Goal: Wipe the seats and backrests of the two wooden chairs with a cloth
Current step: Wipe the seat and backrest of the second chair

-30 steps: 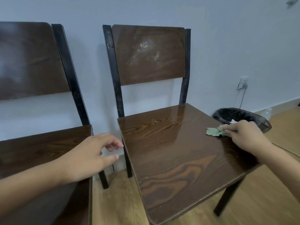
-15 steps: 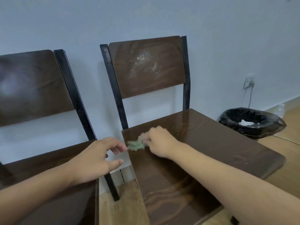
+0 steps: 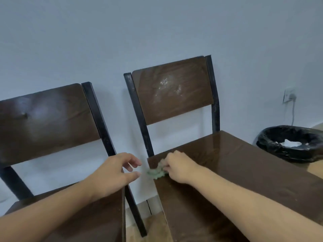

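On the left, a dark brown wooden chair with black metal posts (image 3: 52,119) stands against the wall. Above its seat's right edge hovers the left hand (image 3: 113,173), fingers loosely curled and empty. Just beside it, the small crumpled pale green cloth (image 3: 156,172) lies at the back left corner of the second glossy brown wooden chair's seat (image 3: 236,172), pinched under the right hand (image 3: 178,165). The cloth looks light, soft and floppy; bunching it under the fingertips should grip best. That chair's backrest (image 3: 173,91) shows whitish smears.
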`<state>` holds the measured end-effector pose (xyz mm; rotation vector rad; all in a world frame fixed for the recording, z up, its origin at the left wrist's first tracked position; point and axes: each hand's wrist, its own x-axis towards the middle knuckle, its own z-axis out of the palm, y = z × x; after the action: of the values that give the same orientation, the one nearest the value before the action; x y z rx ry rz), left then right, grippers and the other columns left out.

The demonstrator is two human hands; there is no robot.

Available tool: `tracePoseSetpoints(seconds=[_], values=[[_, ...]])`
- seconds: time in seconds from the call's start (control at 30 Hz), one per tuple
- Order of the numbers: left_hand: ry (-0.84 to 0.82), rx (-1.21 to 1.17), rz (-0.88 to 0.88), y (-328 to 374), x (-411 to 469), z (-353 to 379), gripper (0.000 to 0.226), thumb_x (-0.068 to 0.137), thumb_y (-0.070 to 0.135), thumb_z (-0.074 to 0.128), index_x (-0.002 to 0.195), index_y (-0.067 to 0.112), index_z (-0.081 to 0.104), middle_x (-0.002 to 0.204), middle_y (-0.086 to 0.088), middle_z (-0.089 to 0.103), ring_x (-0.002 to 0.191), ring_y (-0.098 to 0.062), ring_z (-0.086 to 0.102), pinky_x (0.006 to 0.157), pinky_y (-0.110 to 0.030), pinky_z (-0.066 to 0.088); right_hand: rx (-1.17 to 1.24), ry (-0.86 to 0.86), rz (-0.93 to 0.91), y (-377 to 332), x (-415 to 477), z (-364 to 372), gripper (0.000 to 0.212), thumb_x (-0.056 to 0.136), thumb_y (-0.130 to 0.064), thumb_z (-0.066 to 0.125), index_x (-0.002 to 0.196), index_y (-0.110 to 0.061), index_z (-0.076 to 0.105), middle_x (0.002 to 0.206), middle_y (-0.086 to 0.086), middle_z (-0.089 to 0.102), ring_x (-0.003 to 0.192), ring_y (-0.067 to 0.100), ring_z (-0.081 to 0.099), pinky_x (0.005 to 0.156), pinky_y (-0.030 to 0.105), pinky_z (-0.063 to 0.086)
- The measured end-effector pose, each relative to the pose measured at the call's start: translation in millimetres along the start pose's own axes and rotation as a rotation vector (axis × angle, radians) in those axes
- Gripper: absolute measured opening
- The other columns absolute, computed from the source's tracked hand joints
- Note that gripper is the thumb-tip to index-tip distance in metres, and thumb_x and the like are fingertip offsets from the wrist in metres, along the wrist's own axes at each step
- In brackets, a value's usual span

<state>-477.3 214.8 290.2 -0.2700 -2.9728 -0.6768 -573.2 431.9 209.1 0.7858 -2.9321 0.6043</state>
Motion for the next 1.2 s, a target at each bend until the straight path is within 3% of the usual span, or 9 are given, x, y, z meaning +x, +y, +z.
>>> tracePoseSetpoints(seconds=[0.07,0.2,0.3,0.43,0.57,0.73,0.87,1.07,1.2], values=[[0.048,-0.023,-0.034,1,11,-9,0.017,0.093,0.033,0.069,0.109,0.037,0.069,0.106,0.016,0.069,0.095,0.005,0.064,0.076,-0.014,0.049,-0.051,-0.019,-0.148,4,-30,-4,0.019,0.1,-0.02,0.053,0.096,-0.018,0.071,0.1,0.005,0.07,0.09,0.028,0.067,0.087,0.041,0.058],[0.142,-0.07,-0.078,9,38,-40,0.016,0.097,0.028,0.065,0.112,0.032,0.069,0.107,0.013,0.069,0.094,-0.007,0.066,0.077,-0.015,0.05,-0.279,0.088,-0.246,66,-66,-22,0.017,0.091,-0.02,0.061,0.085,-0.03,0.049,0.07,-0.018,0.043,0.07,0.006,0.048,0.058,0.013,0.036],[0.22,-0.101,-0.089,17,62,-64,0.024,0.101,0.024,0.059,0.124,0.026,0.064,0.109,0.01,0.067,0.093,-0.011,0.067,0.071,-0.014,0.048,-0.149,0.112,0.003,141,-53,-37,0.02,0.089,-0.008,0.06,0.082,-0.026,0.058,0.074,-0.021,0.048,0.074,0.004,0.052,0.065,0.025,0.044],[0.303,-0.149,-0.138,37,107,-79,0.05,0.105,0.03,0.051,0.152,0.019,0.04,0.135,-0.004,0.06,0.112,-0.02,0.063,0.085,-0.022,0.046,0.211,0.623,0.394,155,-12,-127,0.031,0.097,-0.007,0.061,0.08,-0.026,0.077,0.085,-0.004,0.074,0.078,0.019,0.064,0.076,0.032,0.048],[0.313,-0.417,-0.205,48,147,-75,0.052,0.107,0.032,0.048,0.155,0.019,0.033,0.14,-0.012,0.059,0.122,-0.029,0.062,0.105,-0.042,0.053,0.522,1.264,0.361,87,74,-209,0.018,0.095,-0.018,0.067,0.106,-0.009,0.078,0.104,0.009,0.076,0.094,0.021,0.064,0.083,0.019,0.036],[0.356,-0.641,-0.222,28,167,-69,0.049,0.104,0.024,0.058,0.149,0.012,0.046,0.118,-0.006,0.068,0.106,-0.029,0.072,0.097,-0.045,0.06,0.337,1.144,-0.063,-19,146,-141,0.034,0.094,-0.001,0.068,0.128,-0.005,0.069,0.132,0.013,0.069,0.127,0.024,0.062,0.114,0.03,0.044],[0.338,-0.697,-0.2,18,172,-68,0.047,0.102,0.021,0.061,0.147,0.012,0.05,0.121,-0.01,0.071,0.101,-0.027,0.076,0.093,-0.046,0.062,-0.107,0.98,-0.45,12,128,-75,0.054,0.084,0.016,0.065,0.135,-0.003,0.064,0.144,0.013,0.062,0.139,0.025,0.054,0.119,0.037,0.04],[0.392,-0.777,-0.164,19,169,-60,0.045,0.102,0.02,0.061,0.144,0.012,0.05,0.107,-0.004,0.072,0.096,-0.023,0.074,0.089,-0.04,0.062,0.103,1.236,0.093,29,154,-120,0.052,0.092,0.014,0.062,0.142,0.0,0.056,0.151,0.016,0.053,0.145,0.028,0.046,0.114,0.045,0.047],[0.385,-0.778,-0.158,15,171,-62,0.046,0.1,0.02,0.063,0.144,0.012,0.05,0.108,-0.005,0.071,0.099,-0.026,0.074,0.093,-0.045,0.062,-0.231,1.084,-0.293,-2,134,-64,0.055,0.087,0.01,0.059,0.141,0.001,0.057,0.149,0.018,0.055,0.143,0.03,0.049,0.119,0.042,0.038]])
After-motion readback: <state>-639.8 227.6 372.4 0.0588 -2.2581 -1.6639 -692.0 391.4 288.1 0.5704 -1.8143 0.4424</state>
